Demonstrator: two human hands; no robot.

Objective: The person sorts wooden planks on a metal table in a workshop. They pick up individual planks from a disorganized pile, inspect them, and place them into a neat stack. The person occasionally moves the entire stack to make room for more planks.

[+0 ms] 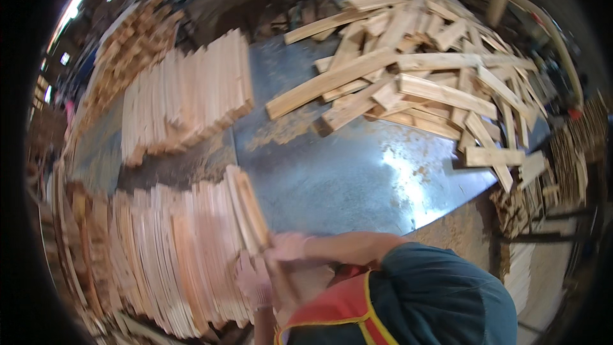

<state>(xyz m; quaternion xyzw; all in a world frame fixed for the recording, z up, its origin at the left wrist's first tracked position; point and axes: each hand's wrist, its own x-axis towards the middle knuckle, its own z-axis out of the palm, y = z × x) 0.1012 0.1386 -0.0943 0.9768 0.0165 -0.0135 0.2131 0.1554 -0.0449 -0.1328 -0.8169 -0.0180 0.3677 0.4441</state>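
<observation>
A row of pale wooden slats standing on edge [172, 255] fills the near left of the metal table [345, 172]. My right hand [285, 246], in a light glove, grips the near end of the last slat [250, 207] at the right end of that row. That slat leans slightly to the right. My left hand [251, 279], also gloved, rests against the near ends of the slats just below. The picture is blurred by motion, so the left hand's fingers are unclear.
A second stacked row of slats [185, 99] lies farther back on the left. A loose heap of rough boards [415, 70] covers the far right of the table. Sawdust patches [287, 129] lie between them. More stacked wood [575, 153] stands beyond the right edge.
</observation>
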